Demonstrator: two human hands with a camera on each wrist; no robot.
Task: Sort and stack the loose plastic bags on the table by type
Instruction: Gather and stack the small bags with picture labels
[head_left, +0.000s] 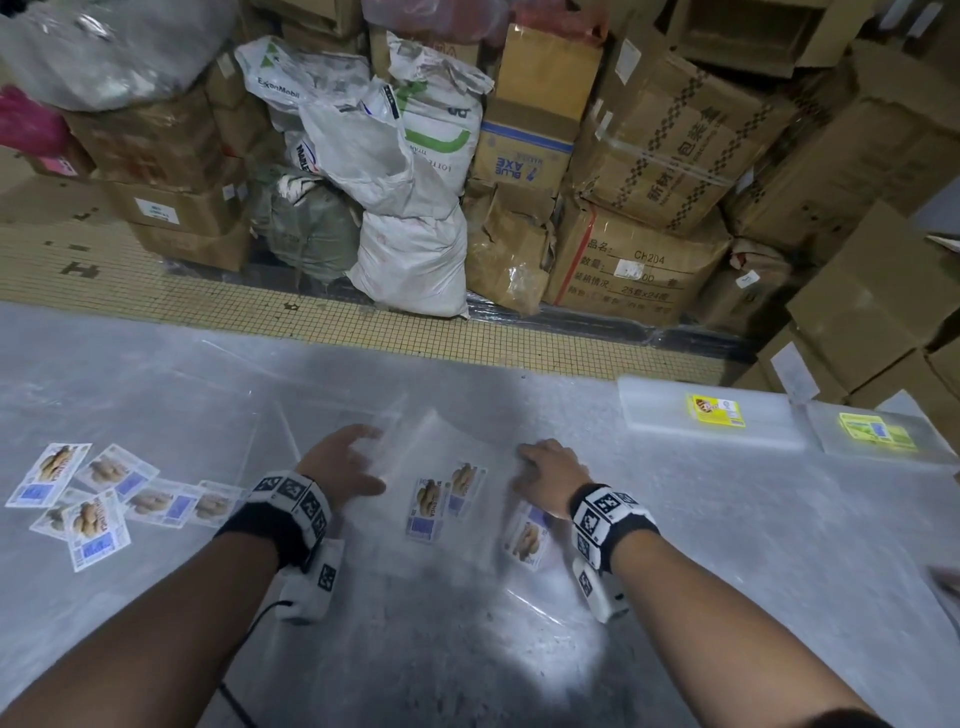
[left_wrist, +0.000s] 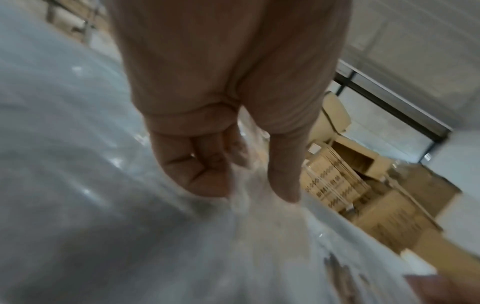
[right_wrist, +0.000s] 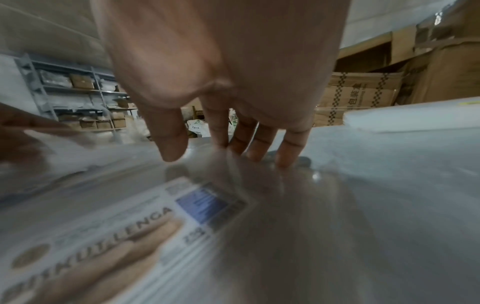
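Several clear plastic bags with biscuit labels (head_left: 447, 488) overlap on the table between my hands. My left hand (head_left: 358, 460) pinches the left edge of the top clear bag (left_wrist: 254, 205) between thumb and curled fingers (left_wrist: 207, 176) and holds that edge raised. My right hand (head_left: 545, 467) lies with straight fingers (right_wrist: 285, 152) pressing down on the bags' right side, just beyond a biscuit label (right_wrist: 130, 226). More loose bags of the same label (head_left: 93, 493) lie scattered at the left.
Two neat stacks sit at the table's far right: a white one with a yellow label (head_left: 711, 410) and one with a green-yellow label (head_left: 878, 431). The table (head_left: 727, 545) is covered in plastic sheet. Cardboard boxes (head_left: 649, 156) and sacks (head_left: 410, 260) stand beyond its far edge.
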